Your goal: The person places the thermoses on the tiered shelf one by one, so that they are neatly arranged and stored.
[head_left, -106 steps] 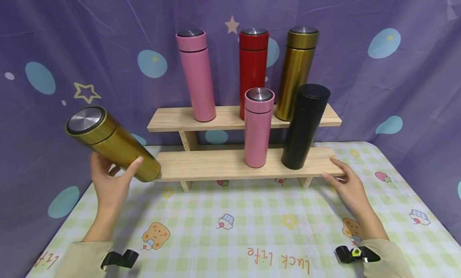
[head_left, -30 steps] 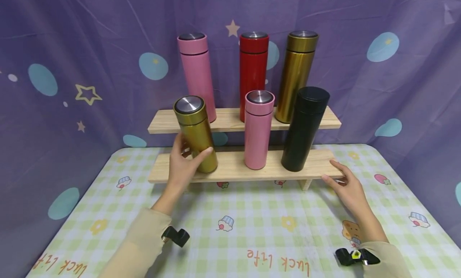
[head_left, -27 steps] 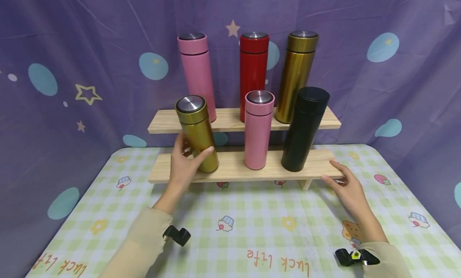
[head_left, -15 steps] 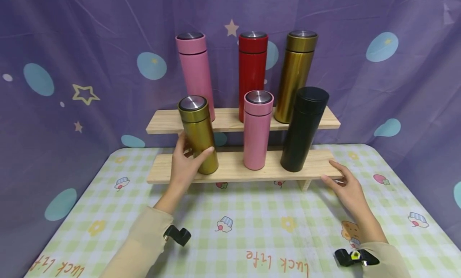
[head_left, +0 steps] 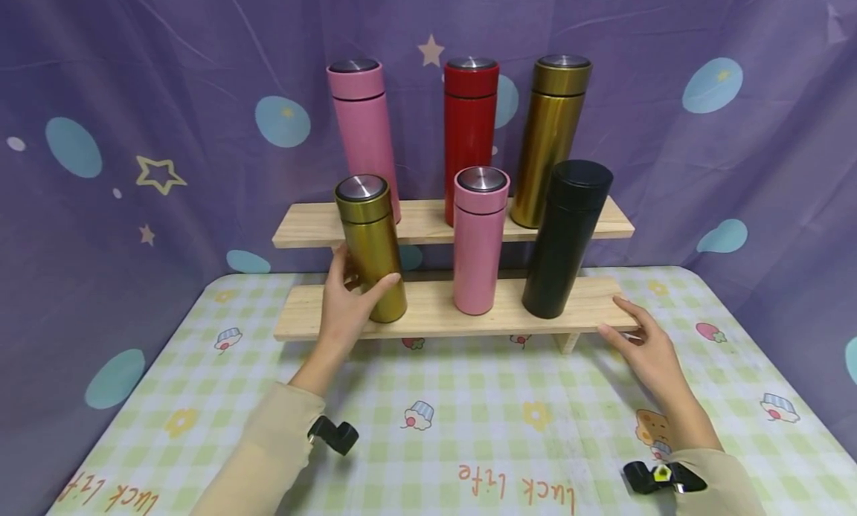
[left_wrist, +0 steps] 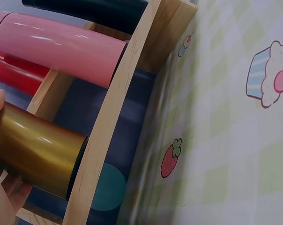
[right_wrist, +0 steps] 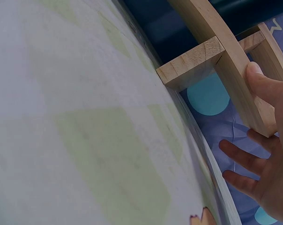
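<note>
My left hand grips a gold thermos bottle around its lower body, thumb in front. The bottle stands near the left end of the lower wooden shelf, leaning slightly left in the head view. In the left wrist view the base of that gold bottle meets the shelf board. My right hand holds the right end of the same shelf. In the right wrist view the thumb lies on the board's front edge, and a finger touches its end. A pink bottle and a black bottle stand on this shelf.
Behind, the upper shelf carries a pink bottle, a red bottle and another gold bottle. A green checked tablecloth spreads in front. A purple curtain hangs close behind the shelves.
The gold bottle went from held tilted in the air at the left to upright on the lower shelf, then straightened slightly rightward. My right hand has stayed at the shelf's end.
</note>
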Demonstrator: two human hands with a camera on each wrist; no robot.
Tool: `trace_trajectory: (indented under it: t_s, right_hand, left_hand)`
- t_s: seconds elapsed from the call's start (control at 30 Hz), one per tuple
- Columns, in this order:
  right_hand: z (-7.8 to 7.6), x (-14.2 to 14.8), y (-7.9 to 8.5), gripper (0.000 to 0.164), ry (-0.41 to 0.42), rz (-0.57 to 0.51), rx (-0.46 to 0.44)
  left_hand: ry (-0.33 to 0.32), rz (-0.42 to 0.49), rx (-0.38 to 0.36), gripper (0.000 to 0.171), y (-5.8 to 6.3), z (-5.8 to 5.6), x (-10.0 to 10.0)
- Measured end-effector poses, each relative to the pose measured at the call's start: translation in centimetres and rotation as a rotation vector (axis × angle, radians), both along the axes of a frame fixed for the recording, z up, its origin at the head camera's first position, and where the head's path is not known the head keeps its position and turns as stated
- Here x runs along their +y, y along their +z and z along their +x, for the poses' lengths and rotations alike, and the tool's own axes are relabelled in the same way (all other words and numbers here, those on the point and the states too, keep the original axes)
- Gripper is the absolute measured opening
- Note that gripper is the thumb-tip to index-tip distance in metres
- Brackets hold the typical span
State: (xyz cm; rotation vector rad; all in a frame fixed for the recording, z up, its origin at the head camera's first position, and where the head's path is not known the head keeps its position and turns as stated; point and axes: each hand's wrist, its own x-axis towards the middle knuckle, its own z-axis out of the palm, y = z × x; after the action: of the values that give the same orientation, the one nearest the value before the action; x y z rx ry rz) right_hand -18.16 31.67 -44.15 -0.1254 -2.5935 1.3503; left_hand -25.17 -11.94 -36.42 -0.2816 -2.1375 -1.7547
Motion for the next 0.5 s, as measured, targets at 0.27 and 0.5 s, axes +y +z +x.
trace_trajectory:
  t_s: [0.27, 0.5]
  right_hand:
    - [-0.01, -0.03, 0.04, 0.073, 0.005, -0.004, -0.005]
    - [-0.15, -0.01, 0.08, 0.073, 0.004, -0.002, 0.006]
  left_hand:
    - [-0.003, -0.056, -0.009, 0.085, -0.29, 0.24, -0.29]
    - [0.008, -0.126, -0.004, 0.085, -0.56, 0.78, -0.8]
